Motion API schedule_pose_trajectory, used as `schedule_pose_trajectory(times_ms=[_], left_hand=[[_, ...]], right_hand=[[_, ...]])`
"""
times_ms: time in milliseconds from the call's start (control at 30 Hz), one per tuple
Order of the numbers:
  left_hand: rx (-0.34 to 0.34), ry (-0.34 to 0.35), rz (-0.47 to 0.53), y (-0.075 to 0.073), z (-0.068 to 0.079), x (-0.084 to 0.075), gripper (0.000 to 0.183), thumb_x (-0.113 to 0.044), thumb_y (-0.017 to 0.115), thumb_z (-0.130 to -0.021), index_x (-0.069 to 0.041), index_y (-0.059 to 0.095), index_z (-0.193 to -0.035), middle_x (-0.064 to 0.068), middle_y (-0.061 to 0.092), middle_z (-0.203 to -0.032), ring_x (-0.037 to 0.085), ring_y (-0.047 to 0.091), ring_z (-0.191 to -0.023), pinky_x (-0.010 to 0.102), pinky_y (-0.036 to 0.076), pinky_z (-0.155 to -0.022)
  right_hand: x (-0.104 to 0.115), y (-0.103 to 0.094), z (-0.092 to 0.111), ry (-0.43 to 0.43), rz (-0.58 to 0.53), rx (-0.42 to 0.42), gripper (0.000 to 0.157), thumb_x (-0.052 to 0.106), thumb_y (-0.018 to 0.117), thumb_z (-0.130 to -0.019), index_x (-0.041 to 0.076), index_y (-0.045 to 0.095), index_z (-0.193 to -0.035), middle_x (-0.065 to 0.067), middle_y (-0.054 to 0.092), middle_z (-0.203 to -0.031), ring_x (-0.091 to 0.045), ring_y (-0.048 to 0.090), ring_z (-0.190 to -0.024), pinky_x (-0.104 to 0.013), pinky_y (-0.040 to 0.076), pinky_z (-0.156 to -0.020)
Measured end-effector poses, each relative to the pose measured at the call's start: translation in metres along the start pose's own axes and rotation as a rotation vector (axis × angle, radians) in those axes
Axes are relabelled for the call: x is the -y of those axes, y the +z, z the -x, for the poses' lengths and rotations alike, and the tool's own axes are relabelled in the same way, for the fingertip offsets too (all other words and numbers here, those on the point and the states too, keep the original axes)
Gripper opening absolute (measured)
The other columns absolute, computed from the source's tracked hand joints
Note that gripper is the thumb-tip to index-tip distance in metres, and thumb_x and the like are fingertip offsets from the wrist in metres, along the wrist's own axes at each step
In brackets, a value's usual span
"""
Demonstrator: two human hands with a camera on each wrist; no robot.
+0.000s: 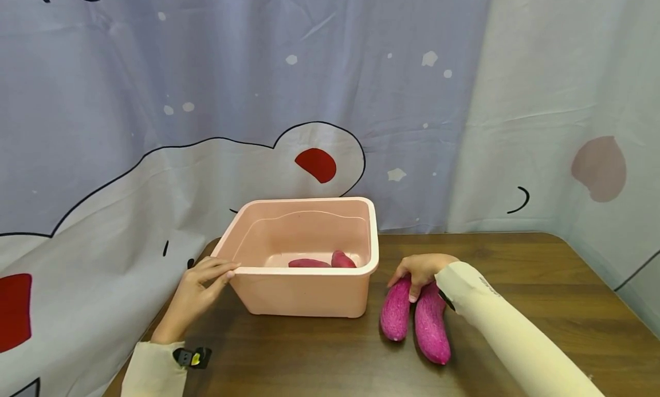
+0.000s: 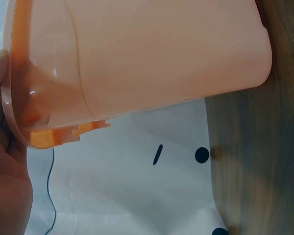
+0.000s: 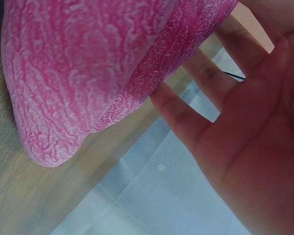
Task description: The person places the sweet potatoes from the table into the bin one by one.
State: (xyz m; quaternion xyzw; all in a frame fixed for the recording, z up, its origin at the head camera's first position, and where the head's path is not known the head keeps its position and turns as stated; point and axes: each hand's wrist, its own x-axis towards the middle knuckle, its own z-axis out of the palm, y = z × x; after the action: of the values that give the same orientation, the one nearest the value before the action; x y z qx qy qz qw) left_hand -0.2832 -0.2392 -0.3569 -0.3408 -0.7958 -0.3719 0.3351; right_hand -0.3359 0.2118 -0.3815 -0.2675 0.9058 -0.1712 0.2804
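A pale pink plastic basin (image 1: 304, 291) stands on the table. My left hand (image 1: 198, 294) grips its rim at the near left corner, and the left wrist view shows that hand (image 2: 7, 181) at the rim too. To the right of the basin lie two magenta sweet potatoes with rough, wrinkled skin, side by side. My right hand (image 1: 423, 268) holds the left sweet potato (image 1: 396, 314) near its far end, thumb in the gap between the two. The other sweet potato (image 1: 432, 328) lies partly under the wrist. In the right wrist view, the fingers (image 3: 181, 115) touch wrinkled skin.
Inside the basin lie two more sweet potatoes, one long (image 1: 309, 263) and one upright-looking (image 1: 342, 259), both partly hidden by the front wall. The brown wooden table (image 1: 515, 288) ends at a printed curtain (image 1: 412, 156) behind. Black straps sit on both wrists.
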Motion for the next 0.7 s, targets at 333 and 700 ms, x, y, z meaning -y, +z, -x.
schedule_pose_trajectory(times_ms=[333, 700], left_hand=[[0.0, 0.003, 0.015, -0.002, -0.004, -0.012, 0.027, 0.026, 0.068, -0.067, 0.01, 0.072, -0.088, 0.022, 0.067, -0.086, 0.005, 0.059, -0.09, 0.006, 0.04, -0.087], [0.007, -0.005, -0.014, 0.001, 0.001, 0.003, 0.027, 0.025, 0.07, -0.066, 0.01, 0.072, -0.088, 0.02, 0.069, -0.087, 0.006, 0.059, -0.09, 0.005, 0.039, -0.087]], right_hand=[[-0.002, -0.001, 0.001, -0.027, 0.038, -0.01, 0.055, 0.003, 0.081, -0.069, 0.014, 0.068, -0.121, 0.0, 0.068, -0.12, -0.013, 0.057, -0.111, -0.029, 0.046, -0.096], [-0.004, -0.012, 0.006, -0.139, 0.079, -0.099, 0.054, 0.004, 0.082, -0.067, 0.009, 0.068, -0.12, -0.003, 0.07, -0.114, -0.009, 0.06, -0.1, -0.023, 0.048, -0.086]])
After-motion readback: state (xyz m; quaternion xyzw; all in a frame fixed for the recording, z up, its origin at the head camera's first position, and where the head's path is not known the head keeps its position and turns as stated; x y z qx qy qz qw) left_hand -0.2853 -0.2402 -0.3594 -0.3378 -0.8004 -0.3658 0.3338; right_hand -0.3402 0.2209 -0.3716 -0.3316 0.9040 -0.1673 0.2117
